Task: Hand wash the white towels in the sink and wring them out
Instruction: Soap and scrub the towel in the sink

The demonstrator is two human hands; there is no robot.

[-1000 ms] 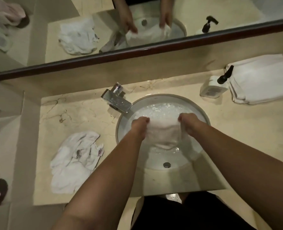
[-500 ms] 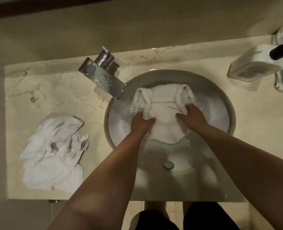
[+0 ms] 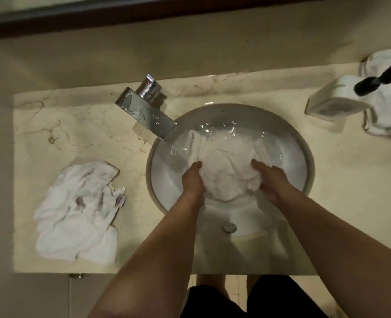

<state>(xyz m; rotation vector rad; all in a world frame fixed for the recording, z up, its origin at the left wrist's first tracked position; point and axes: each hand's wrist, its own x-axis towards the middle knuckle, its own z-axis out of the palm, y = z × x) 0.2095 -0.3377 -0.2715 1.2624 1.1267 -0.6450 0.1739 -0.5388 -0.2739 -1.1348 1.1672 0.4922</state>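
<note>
A wet white towel [image 3: 227,166] lies bunched in the water of the round white sink [image 3: 303,148]. My left hand [image 3: 193,179] grips its left side and my right hand [image 3: 270,177] grips its right side, fingers curled into the cloth. The far corners of the towel spread under the rippling water. A second white towel [image 3: 77,212], crumpled and marked with grey stains, lies on the marble counter left of the sink. Folded white towels [image 3: 387,118] sit at the right edge, partly cut off.
A chrome faucet [image 3: 146,113] juts over the sink's upper left rim. A white soap dispenser [image 3: 336,99] with a black pump stands on the counter [image 3: 350,203] at the right. The sink drain [image 3: 230,227] shows near the front. A dark mirror frame runs along the top.
My head has tilted down, so the mirror has left the view. The towel went from held above the water to pressed down in it, and both hands have gathered it into a rounder bundle.
</note>
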